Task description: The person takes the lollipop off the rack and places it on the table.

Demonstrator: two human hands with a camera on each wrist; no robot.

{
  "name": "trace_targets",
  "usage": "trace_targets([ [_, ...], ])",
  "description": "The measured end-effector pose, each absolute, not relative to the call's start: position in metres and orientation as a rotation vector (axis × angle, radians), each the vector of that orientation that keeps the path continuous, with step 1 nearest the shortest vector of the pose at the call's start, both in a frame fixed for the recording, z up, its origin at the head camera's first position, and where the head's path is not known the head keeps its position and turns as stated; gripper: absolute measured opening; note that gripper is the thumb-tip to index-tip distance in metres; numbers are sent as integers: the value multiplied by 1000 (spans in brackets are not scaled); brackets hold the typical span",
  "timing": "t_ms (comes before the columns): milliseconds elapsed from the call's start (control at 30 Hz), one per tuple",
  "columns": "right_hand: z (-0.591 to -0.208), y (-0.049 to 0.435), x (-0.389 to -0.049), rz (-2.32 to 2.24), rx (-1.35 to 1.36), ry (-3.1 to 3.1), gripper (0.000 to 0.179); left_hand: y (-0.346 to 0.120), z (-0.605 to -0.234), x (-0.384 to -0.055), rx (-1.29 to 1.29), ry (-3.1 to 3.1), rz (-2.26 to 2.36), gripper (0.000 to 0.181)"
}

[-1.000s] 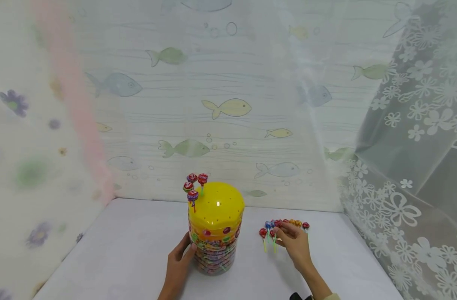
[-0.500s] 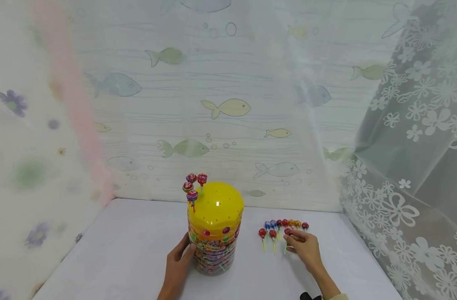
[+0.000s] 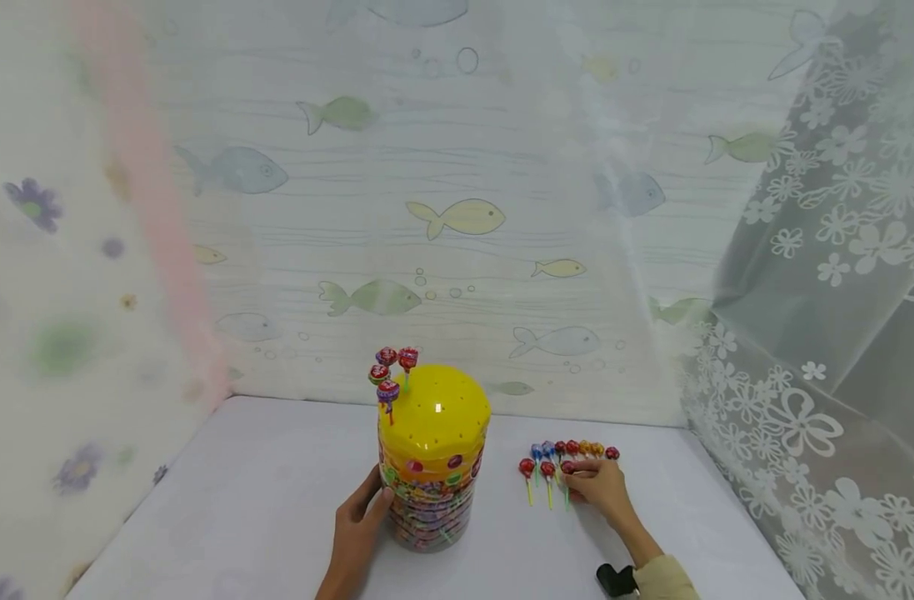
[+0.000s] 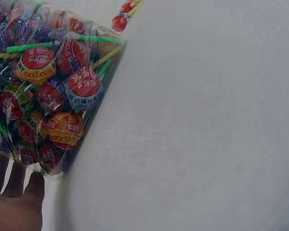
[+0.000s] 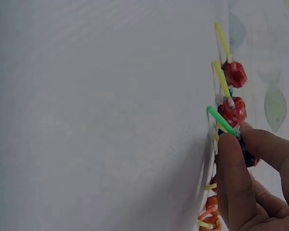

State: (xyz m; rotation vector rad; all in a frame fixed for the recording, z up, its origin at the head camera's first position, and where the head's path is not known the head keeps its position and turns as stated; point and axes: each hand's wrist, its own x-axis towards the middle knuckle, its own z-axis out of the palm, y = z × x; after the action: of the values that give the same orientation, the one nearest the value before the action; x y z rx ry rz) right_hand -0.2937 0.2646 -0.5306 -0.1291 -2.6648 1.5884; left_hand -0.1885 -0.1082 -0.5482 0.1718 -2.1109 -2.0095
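On my head view the left hand [image 3: 355, 525] rests against the side of the clear jar [image 3: 430, 512], thumb at the front, fingers spread wide and fairly straight along its wall; wrapped lollipops fill the jar. Four lollipops [image 3: 388, 392] stand upright at the left edge of its yellow lid [image 3: 442, 408]. Over to the right, I have the right hand [image 3: 605, 490] with thumb and fingers narrow, pinching a green-stick lollipop [image 5: 222, 120]; I can't tell whether it touches the white table [image 3: 277, 500]. Just left of it lie two red lollipops [image 3: 547, 470] on yellow sticks, with a row of lollipops [image 3: 572, 447] behind.
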Motion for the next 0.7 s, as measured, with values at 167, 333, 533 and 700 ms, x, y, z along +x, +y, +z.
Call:
trace_targets([
  [167,-533,261,-302,1487,-103,-2720,29,-109,-548,-189,175,-2106,-2019,70],
  [333,-530,258,-302,1541,-91,-2708,31,-108,-546,-188,162,-2113,-2025,69],
  [533,-529,260,-299,1533,-79,-2716,25,-108,-546,-187,156,-2120,-2018,69],
  [700,-523,262,-294,1567,-71,-2717,26,-109,-546,-188,152,-2111,-2017,69],
])
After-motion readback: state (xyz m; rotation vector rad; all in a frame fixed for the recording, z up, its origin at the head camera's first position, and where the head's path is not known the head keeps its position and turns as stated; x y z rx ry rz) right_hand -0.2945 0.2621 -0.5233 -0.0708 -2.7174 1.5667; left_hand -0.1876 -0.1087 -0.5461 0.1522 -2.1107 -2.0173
